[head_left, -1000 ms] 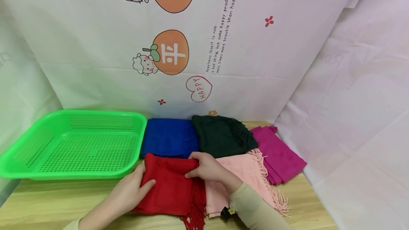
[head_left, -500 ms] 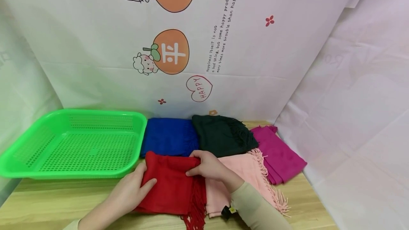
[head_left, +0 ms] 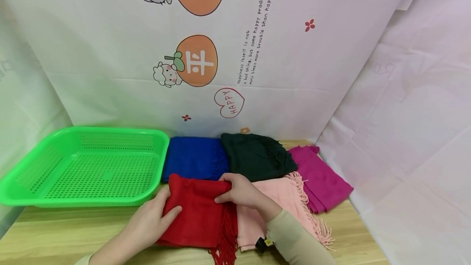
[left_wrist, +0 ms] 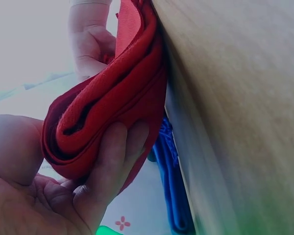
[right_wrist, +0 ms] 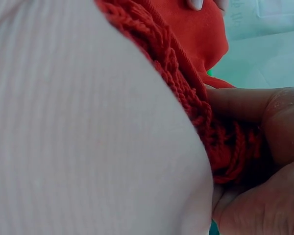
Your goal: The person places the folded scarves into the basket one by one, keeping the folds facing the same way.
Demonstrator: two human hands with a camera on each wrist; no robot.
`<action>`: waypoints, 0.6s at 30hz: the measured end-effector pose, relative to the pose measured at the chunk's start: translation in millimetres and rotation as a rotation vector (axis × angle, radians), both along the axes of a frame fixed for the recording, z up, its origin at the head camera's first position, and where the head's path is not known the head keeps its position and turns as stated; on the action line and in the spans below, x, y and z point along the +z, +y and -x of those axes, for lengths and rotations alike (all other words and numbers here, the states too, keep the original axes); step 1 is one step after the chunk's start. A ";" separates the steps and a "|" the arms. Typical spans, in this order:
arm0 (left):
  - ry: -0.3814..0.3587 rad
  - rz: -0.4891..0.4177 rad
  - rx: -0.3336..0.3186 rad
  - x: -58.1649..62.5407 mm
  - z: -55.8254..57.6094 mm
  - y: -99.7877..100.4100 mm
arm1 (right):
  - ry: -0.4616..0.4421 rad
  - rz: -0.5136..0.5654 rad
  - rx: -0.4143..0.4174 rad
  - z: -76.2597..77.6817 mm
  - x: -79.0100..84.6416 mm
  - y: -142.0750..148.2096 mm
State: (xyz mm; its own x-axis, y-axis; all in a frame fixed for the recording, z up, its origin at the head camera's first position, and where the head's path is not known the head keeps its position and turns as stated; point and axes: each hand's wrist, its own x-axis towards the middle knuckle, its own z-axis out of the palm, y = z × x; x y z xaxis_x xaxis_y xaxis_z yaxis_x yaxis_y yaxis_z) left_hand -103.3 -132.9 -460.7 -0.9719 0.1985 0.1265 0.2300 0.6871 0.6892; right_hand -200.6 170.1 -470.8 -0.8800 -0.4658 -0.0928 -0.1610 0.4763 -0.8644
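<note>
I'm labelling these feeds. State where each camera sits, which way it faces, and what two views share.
Head: on the head, facing forward and down at the red cloth, basket and table; left hand, right hand and sleeves show.
Left wrist: on that wrist, facing the red cloth's folds; left hand close, right hand beyond.
Right wrist: on that wrist, facing the fringe; right sleeve (large), right hand, left fingertips show.
Head and left wrist share the red cloth, blue cloth and both hands.
</note>
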 end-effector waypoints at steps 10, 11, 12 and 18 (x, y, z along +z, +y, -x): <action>0.066 -0.013 0.010 2.4 -0.4 0.1 | 0.014 0.031 -0.012 0.6 1.6 0.2; 0.069 -0.015 0.012 2.8 -0.6 0.1 | 0.014 0.042 -0.015 0.4 2.0 0.3; 0.071 -0.018 0.013 2.9 -0.5 0.1 | 0.015 0.047 -0.017 0.4 1.8 0.4; 0.073 -0.036 0.017 4.1 -1.8 0.0 | 0.016 0.085 -0.030 0.0 1.2 0.6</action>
State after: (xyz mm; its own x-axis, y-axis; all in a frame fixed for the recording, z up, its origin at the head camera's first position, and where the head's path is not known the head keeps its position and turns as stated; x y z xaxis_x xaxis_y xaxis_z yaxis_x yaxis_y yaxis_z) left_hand -101.5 -132.9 -456.6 -0.9630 0.1757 0.2042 0.2690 0.6663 0.6954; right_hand -200.5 170.7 -469.7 -0.8946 -0.4450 -0.0400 -0.1619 0.4064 -0.8992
